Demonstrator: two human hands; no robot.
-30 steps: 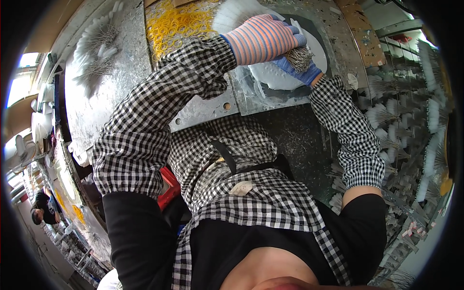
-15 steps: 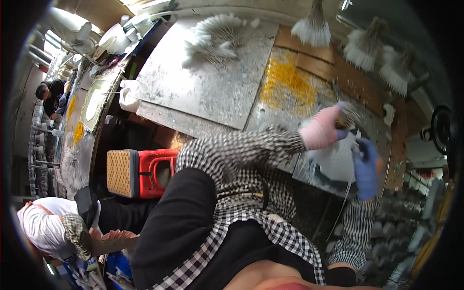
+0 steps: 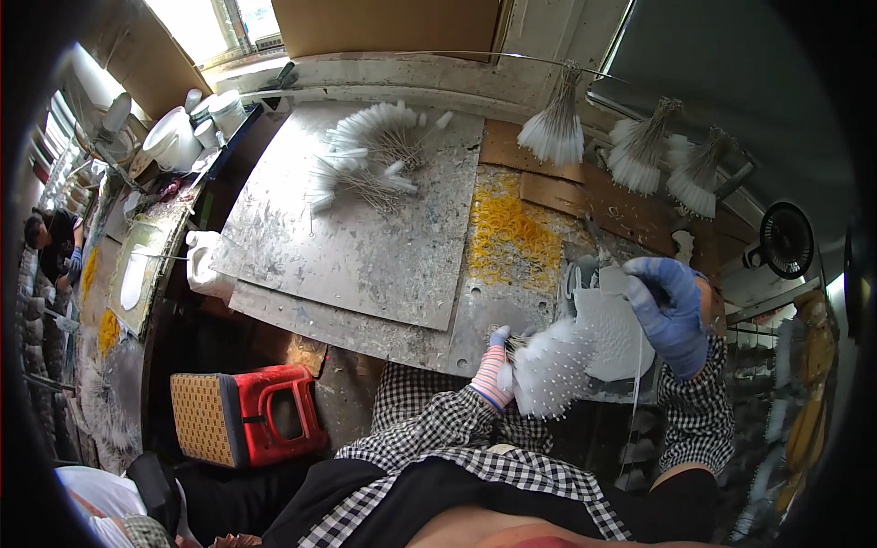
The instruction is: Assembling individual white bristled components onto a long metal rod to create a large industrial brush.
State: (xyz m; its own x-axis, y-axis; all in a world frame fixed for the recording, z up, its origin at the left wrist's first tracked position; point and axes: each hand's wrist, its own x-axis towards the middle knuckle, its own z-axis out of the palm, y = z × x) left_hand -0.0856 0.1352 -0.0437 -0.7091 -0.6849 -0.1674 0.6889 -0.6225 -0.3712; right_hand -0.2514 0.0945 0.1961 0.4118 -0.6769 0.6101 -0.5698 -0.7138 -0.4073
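My left hand (image 3: 493, 376), in a pink-striped glove with blue fingertips, is closed around the wire stems of a bundle of small white bottle brushes (image 3: 551, 370). Their rounded tips point right, close to my body and over the bench's front edge. To the right, my right hand (image 3: 673, 315), in a blue glove, is raised with its fingers curled and their tips apart. I see nothing in it. Below and left of that hand lies a flat surface coated with thick white paste (image 3: 610, 340), and a thin white strand hangs from its edge.
Loose yellow rubber bands (image 3: 513, 233) cover part of the bench (image 3: 365, 265). More white brushes (image 3: 370, 151) are piled at the back left. Brush bundles (image 3: 554, 128) hang along the back. A black fan (image 3: 786, 239) stands right; a red stool (image 3: 279, 416) is at left.
My left hand has drawn the brush bundle from over the paste toward my body and left. My right hand is now raised beside the paste, fingers curled. The whole view has tilted.
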